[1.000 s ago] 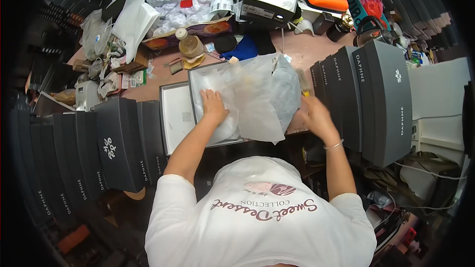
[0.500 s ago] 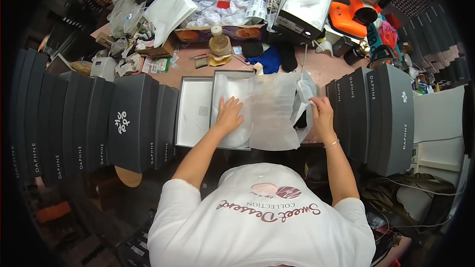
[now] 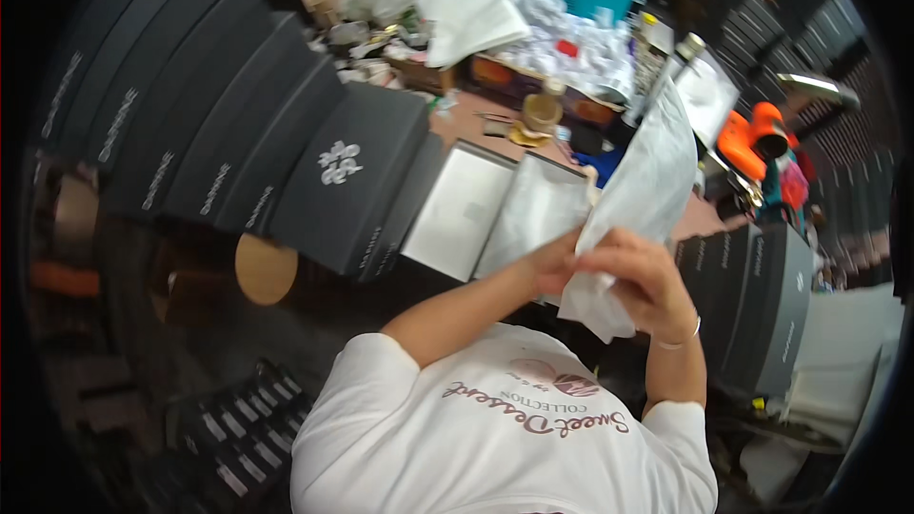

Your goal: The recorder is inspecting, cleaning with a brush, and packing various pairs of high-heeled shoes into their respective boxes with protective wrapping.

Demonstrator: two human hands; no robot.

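Observation:
A white translucent bag [image 3: 657, 167] stands tilted in front of me, its lower end hanging at my chest. My right hand [image 3: 652, 281] is closed on the bag's lower part, fingers bent over its near side. My left hand [image 3: 557, 268] reaches across to the same part; its fingers are hidden behind the bag. What the bag contains, if anything, cannot be seen. Left of the bag lie a shallow white-lined lid or tray [image 3: 452, 219] and, against it, a shoebox part [image 3: 538, 205] lined with white tissue paper, partly covered by my left forearm.
Dark grey shoeboxes stand in rows on the left [image 3: 352, 181] and on the right [image 3: 738, 295]. Behind are a glue bottle [image 3: 543, 112], a carton of crumpled white paper [image 3: 571, 43], loose white sheets [image 3: 471, 14] and an orange tool [image 3: 747, 143]. A round stool [image 3: 267, 268] is below left.
The bag has been lifted from beside the shoebox and drawn toward me. My left hand has left the tissue paper and moved right to the bag. The whole view has turned and shifted.

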